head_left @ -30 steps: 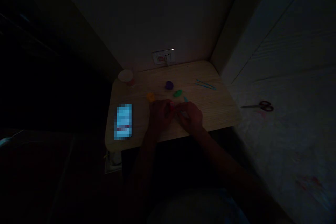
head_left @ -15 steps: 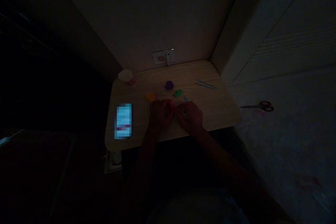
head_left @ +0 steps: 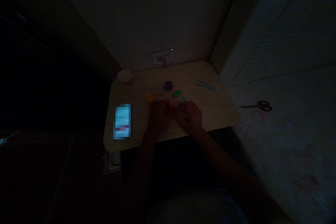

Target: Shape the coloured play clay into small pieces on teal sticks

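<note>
In the head view, my left hand [head_left: 159,115] is closed around a small red-pink lump [head_left: 170,105] that looks like modelling clay. My right hand [head_left: 190,116] is closed close beside it, its fingertips pinched near the lump. A light blue pointed tip [head_left: 184,99] pokes out past the right-hand fingers; it looks like a thin clay tool, with most of it hidden by the hand. Just beyond the hands lie an orange lump [head_left: 149,97], a green lump [head_left: 177,93] and a purple lump [head_left: 168,85]. The scene is very dim, so finger details are hard to make out.
A lit phone [head_left: 122,121] lies on the left of the small wooden table [head_left: 217,115]. At its back left is a pale cup-like tub [head_left: 125,76]; two thin blue sticks [head_left: 204,84] lie back right. Scissors [head_left: 258,106] rest off the table, right. Behind is a wall socket [head_left: 162,57].
Both hands stay nearly in place, with only slight finger movement around the red-pink lump. The whole view has shifted a little and looks darker.
</note>
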### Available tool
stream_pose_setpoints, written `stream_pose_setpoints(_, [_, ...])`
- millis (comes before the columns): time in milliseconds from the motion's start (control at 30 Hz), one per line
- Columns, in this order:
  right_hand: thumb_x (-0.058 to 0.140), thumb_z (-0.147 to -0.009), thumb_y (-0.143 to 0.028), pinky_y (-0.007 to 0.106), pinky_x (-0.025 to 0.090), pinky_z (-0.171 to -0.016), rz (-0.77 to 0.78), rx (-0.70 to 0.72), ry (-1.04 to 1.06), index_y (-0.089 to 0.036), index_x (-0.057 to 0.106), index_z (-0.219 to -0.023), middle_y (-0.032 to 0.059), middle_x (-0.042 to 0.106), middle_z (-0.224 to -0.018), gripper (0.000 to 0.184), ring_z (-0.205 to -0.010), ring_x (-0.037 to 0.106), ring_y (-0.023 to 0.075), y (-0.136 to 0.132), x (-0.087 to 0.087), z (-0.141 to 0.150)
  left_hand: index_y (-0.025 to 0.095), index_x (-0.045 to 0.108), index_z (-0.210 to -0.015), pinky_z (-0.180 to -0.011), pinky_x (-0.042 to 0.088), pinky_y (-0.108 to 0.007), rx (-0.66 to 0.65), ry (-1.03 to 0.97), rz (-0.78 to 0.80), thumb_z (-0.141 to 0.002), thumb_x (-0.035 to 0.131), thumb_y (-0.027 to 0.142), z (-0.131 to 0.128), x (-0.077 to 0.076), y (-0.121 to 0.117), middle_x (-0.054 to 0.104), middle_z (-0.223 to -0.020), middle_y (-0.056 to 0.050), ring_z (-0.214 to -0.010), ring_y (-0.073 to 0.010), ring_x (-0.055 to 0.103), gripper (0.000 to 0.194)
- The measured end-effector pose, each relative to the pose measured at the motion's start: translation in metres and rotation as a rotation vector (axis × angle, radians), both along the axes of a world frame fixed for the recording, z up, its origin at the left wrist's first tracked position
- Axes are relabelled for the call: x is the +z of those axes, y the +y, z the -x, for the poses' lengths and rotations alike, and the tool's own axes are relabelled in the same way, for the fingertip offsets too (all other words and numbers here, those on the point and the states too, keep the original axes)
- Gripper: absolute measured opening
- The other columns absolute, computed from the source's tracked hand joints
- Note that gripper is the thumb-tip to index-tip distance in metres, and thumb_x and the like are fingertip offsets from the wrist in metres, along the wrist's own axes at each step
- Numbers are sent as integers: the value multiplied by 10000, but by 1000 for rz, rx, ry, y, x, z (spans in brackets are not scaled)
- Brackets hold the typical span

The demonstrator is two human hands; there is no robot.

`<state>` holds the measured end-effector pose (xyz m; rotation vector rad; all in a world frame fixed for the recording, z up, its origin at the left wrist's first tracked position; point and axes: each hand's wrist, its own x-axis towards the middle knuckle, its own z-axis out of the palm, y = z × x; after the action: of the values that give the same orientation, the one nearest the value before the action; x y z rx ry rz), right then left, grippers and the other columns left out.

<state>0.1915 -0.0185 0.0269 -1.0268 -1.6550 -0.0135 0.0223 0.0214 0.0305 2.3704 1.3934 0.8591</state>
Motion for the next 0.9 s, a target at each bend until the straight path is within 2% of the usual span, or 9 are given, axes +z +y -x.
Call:
stream_pose_setpoints(367, [608, -962, -223, 354, 529, -698, 85, 3, 5, -232, 596, -975, 64, 672, -879, 20, -815, 637, 215, -1, 3, 3, 235, 620, -1208, -1069, 402, -485, 3, 13, -4, -923, 644, 354, 1, -3, 1, 739, -1158, -80, -1091, -285, 644, 310])
stream_pose_setpoints(600, [577, -982, -236, 345, 542, -713, 124, -7, 21, -226, 608, -1019, 67, 690, -918, 50, -812, 649, 196, -1, 0, 3, 236, 618, -1230, -1085, 397, -493, 4, 9, -1, -920, 649, 362, 2, -5, 2, 736, -1174, -83, -1109, -292, 641, 336])
stream_pose_setpoints(733, [604, -991, -211, 357, 551, -760, 78, 21, 21, -228, 630, -1004, 68, 708, -922, 34, -859, 665, 205, 1, -1, 3, 232, 624, -1212, -1072, 400, -491, 2, 10, -9, -938, 630, 372, 2, -4, 1, 739, -1155, -87, -1084, -289, 644, 308])
stream_pose_setpoints(900, [648, -971, -203, 356, 548, -715, 38, 29, 11, -233, 640, -969, 67, 701, -889, 31, -835, 664, 217, 1, -1, 2, 234, 621, -1211, -1073, 399, -492, -1, 20, 14, -927, 633, 370, 2, -3, 2, 742, -1165, -83, -1086, -290, 645, 315])
